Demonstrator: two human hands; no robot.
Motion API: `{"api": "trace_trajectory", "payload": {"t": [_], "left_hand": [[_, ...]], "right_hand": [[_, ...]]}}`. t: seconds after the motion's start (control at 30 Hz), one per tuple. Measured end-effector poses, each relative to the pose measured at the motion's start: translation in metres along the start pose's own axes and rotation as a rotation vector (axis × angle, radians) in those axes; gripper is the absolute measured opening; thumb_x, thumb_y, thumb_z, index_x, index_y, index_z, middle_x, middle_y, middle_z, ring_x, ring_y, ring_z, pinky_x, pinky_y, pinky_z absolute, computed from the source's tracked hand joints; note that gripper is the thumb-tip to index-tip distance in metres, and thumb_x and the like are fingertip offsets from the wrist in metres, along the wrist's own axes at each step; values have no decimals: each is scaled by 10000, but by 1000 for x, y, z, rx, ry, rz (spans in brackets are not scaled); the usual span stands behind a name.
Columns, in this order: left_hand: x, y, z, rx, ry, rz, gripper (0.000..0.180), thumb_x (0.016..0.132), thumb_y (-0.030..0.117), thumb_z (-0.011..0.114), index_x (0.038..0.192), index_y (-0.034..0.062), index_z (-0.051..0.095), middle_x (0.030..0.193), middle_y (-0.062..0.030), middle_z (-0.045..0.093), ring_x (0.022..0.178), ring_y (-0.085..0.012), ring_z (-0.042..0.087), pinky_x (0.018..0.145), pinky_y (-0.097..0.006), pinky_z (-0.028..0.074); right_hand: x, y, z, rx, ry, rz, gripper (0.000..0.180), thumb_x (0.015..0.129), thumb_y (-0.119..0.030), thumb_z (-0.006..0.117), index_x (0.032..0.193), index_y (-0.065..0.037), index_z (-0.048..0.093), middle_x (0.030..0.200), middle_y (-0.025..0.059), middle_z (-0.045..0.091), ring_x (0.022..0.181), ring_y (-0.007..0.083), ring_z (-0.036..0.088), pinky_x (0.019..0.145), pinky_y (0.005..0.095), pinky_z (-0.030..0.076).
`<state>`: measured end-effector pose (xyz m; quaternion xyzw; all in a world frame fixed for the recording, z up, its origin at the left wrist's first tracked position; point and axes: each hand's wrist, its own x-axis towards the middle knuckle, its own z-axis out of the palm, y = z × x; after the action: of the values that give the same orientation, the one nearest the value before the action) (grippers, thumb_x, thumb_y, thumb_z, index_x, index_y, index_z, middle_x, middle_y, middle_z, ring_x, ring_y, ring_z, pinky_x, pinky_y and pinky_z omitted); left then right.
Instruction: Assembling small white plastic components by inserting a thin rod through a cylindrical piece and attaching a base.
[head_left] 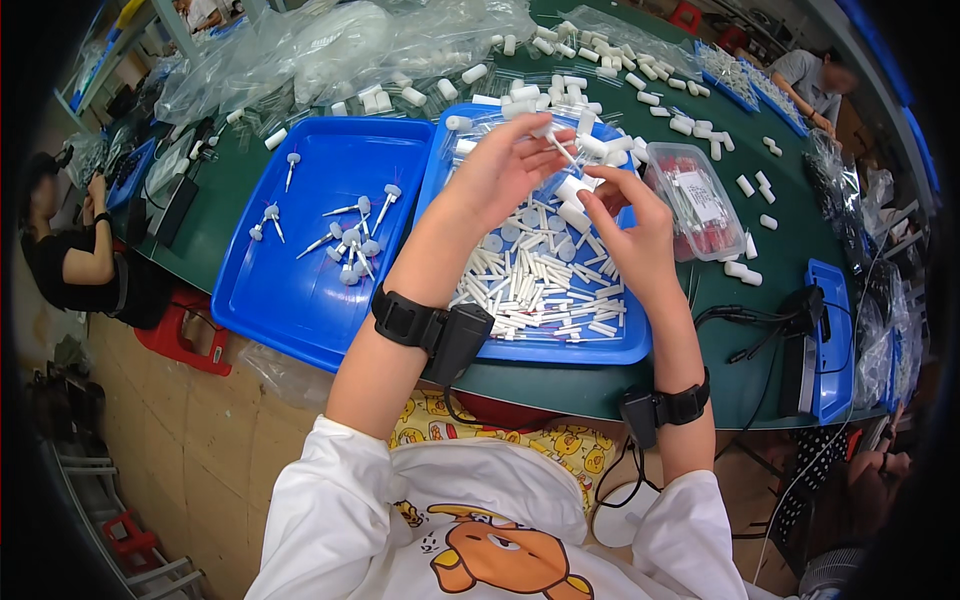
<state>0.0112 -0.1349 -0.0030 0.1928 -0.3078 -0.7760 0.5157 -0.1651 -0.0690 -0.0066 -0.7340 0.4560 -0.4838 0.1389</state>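
Note:
Above the right-hand blue tray, my left hand pinches a thin white stick-like piece between thumb and fingers. My right hand is close beside it, thumb and forefinger curled toward the piece's lower end; whether they grip anything is hard to make out. Under my hands lie many short white tubes, pale round discs and white foam-like cylinders. In the left blue tray rest several pieces with grey round heads, white stems and thin tips.
Right of the trays stands a clear plastic box with red contents. White cylinders and clear plastic bags cover the green table's far side. Black cables lie at right. People sit at both sides; a red stool stands at left.

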Motion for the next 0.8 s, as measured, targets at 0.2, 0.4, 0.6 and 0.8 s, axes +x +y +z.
{"api": "trace_trajectory", "payload": {"t": [0.2, 0.4, 0.6, 0.8], "left_hand": [[5, 8, -9, -272, 247, 119, 344, 930, 308, 614, 1057, 2, 518, 1094, -123, 624, 972, -248, 600, 866, -318, 503], [7, 13, -12, -378, 432, 209, 332, 920, 349, 636, 986, 41, 531, 938, -35, 631, 818, -171, 570, 694, -266, 481], [-8, 57, -9, -464, 427, 374, 326, 925, 355, 632, 889, 57, 506, 762, -12, 570, 659, -134, 472, 601, -266, 407], [-49, 98, -30, -553, 395, 477, 318, 975, 322, 553, 861, 32, 491, 760, -45, 537, 645, -157, 441, 600, -288, 401]], "right_hand": [[-1, -1, -1, -18, -68, 23, 164, 875, -87, 687, 1020, -10, 674, 801, 80, 654, 677, 150, 612, 644, 275, 487], [-4, 3, 1, 8, -223, 55, 125, 884, -92, 673, 967, -1, 692, 798, 63, 673, 688, 117, 602, 654, 263, 475], [-4, -8, -11, 82, -603, 192, 128, 845, -121, 708, 883, 1, 705, 748, 49, 668, 660, 115, 579, 647, 268, 464], [-6, -10, -24, 84, -987, 338, 151, 747, -88, 787, 861, -11, 725, 736, 29, 668, 655, 90, 555, 608, 246, 456]]}}
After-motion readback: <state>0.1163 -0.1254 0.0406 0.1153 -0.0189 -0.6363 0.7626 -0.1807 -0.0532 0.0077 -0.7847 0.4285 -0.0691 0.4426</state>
